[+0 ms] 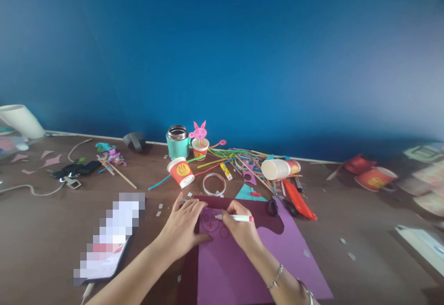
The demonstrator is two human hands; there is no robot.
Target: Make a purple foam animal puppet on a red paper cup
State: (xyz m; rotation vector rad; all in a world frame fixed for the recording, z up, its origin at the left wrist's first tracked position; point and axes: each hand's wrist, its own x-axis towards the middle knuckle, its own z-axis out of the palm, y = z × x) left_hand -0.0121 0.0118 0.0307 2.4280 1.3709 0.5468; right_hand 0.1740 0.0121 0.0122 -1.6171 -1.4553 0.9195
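A sheet of purple paper lies in front of me on top of a dark maroon sheet. Near its upper left corner is a round animal face drawn in red, with a smaller circle beside it. My left hand rests spread along the paper's left edge, thumb on the sheet. In my right hand is a white marker with a red end, pinched between the fingers, its tip at the drawn face. The sheet has a curved piece cut out to the right of my right hand.
Black-handled scissors, a red pouch and paper cups lie beyond the sheet. A teal jar stands near the wall beside a cup with a pink paper figure. A phone sits at left.
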